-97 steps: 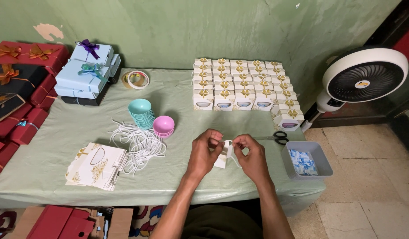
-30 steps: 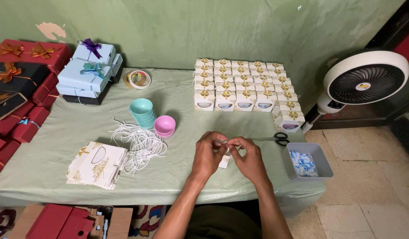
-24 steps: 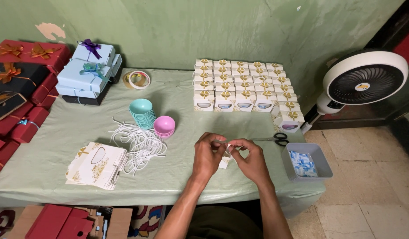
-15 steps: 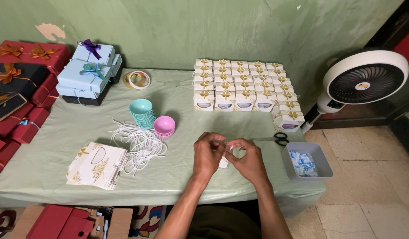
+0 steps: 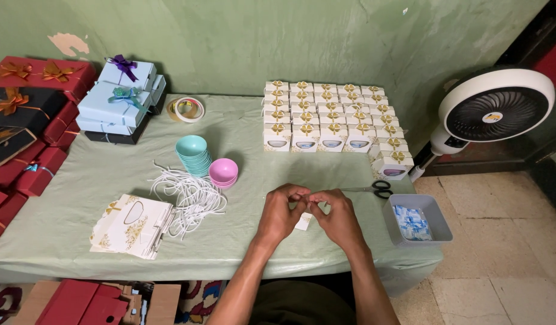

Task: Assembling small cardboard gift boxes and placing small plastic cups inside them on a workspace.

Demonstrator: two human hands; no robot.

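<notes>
A small white packet (image 5: 303, 221) is pinched between the fingertips of the left hand (image 5: 280, 212) and right hand (image 5: 337, 216), both closed on it, just above the table (image 5: 79, 180) front edge, hanging downward.

both hands (image 5: 308, 212) together at centre, fingertips pinched and touching, apparently gripping something small, forearms angled inward

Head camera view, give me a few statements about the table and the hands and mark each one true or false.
1. Both hands, left hand and right hand, pinch a small white piece between them. True.
2. The scissors lie in the grey tray. False: they lie on the table beside it.
3. The pink bowls sit beside the teal bowls. True.
4. The white cords hang off the fan. False: they lie heaped on the table.
</notes>
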